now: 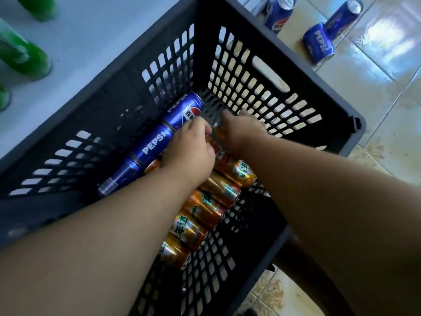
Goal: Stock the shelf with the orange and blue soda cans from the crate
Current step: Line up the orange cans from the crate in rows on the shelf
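The orange cans (pixel 218 192) lie on their sides in a row along the crate (pixel 284 71) floor, mid-frame, long axes running toward upper right. Both hands meet at the row's far end: left hand (pixel 191 147) and right hand (pixel 241 131) seemingly curled round a blurred can. Blue cans (pixel 155 142) lie just left.

Even daylight is seen throughout. White glare is reflected off the floor tiles (pixel 387 37) at upper right. The hands (pixel 193 147) and green bottles (pixel 22 55) are blurred; edges are bent by wide-angle distortion.
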Tool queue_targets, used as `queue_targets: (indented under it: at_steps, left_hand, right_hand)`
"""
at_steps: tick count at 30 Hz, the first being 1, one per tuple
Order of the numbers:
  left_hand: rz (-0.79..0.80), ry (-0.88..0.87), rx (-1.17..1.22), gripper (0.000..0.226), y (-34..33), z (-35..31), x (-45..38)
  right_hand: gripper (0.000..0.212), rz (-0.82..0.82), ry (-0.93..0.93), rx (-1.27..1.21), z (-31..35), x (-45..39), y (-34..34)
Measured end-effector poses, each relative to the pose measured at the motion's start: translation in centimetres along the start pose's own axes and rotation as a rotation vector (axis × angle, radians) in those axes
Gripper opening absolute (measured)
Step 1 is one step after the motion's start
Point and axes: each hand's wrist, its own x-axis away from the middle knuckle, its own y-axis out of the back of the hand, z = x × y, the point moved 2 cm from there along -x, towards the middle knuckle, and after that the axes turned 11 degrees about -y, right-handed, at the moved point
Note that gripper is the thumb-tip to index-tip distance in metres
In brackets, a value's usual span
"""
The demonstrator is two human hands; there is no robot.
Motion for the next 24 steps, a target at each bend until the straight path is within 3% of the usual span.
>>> queue_targets:
  at_steps: [2, 5, 10, 12, 15, 19, 22, 24]
  left_hand:
    - [-0.04, 0.068, 0.065, 0.02, 1.4, -0.1, 1.1]
    - [-0.172, 0.186, 0.192, 0.017, 4.9, -0.8, 3.0]
    - [-0.466, 0.42, 0.6, 0.057, 12.8, -2.7, 8.0]
    - [-0.588, 0.456, 0.929, 0.066, 16.0, -3.3, 10.8]
    - [-0.683, 0.313, 1.243, 0.052, 21.2, -4.4, 15.7]
    - [-0.892, 0.147, 1.117, 0.043, 28.3, -4.4, 23.1]
    - [-1.083, 0.121, 1.12, 0.04, 32.1, -3.4, 29.1]
    - [-1.127, 0.087, 1.245, 0.045, 34.4, -2.8, 32.8]
  right_hand:
    - [0.067, 0.007, 0.031, -0.209, 0.8, 1.9, 2.4]
    - [0.065, 0.179, 0.089, -0.64, 2.3, 6.1, 6.5]
    - [0.052, 0.347, 0.227, -1.13, 7.1, 14.6, 12.4]
    - [0.047, 0.385, 0.33, -1.205, 9.5, 18.5, 14.7]
    - [0.041, 0.326, 0.491, -1.216, 13.1, 25.0, 17.4]
    - [0.074, 0.12, 0.638, -1.185, 18.8, 33.8, 19.2]
    - [0.073, 0.093, 0.783, -1.199, 23.0, 39.6, 19.0]
    - [0.063, 0.181, 0.91, -1.172, 25.3, 42.8, 18.7]
